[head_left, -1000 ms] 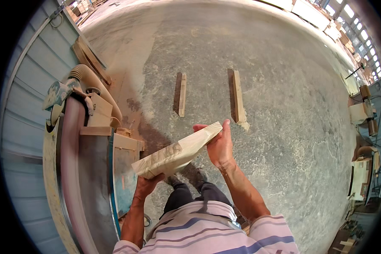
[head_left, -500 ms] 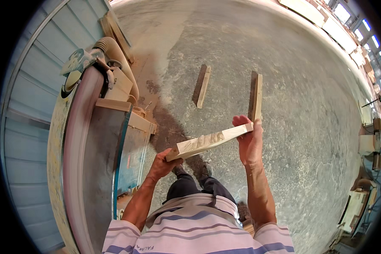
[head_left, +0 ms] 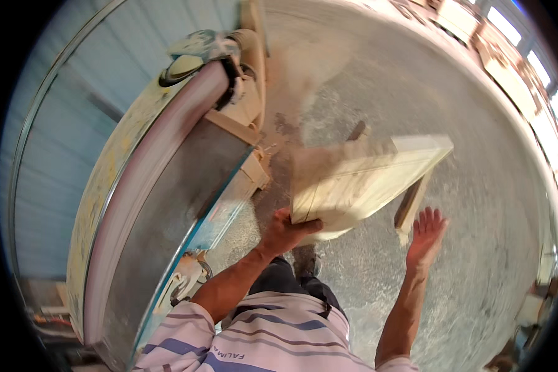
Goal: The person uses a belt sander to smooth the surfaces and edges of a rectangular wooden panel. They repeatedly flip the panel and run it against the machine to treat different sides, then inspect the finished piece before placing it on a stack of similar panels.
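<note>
A thick pale wooden board (head_left: 365, 186) is held out in front of me, tilted with its broad face toward me. My left hand (head_left: 285, 232) grips its near left corner, thumb over the face. Off the board's right side, my right hand (head_left: 426, 239) is open with fingers stretched out, touching nothing. Under the board, a wooden strip (head_left: 413, 201) lies on the floor, partly covered by it. Only the end of another strip (head_left: 357, 130) shows past the board's far edge.
Close on my left stands a long belt sander with a pinkish belt (head_left: 149, 158) and a grey metal table (head_left: 167, 180). A ribbed hose (head_left: 252, 49) rises at its far end. Blue-grey panelling (head_left: 56, 155) is behind it. Stacked wood (head_left: 505, 68) lines the far right.
The board has turned from edge-on to showing its broad face. My right hand has let go of it and moved right. The view has swung, bringing the sander closer to the middle.
</note>
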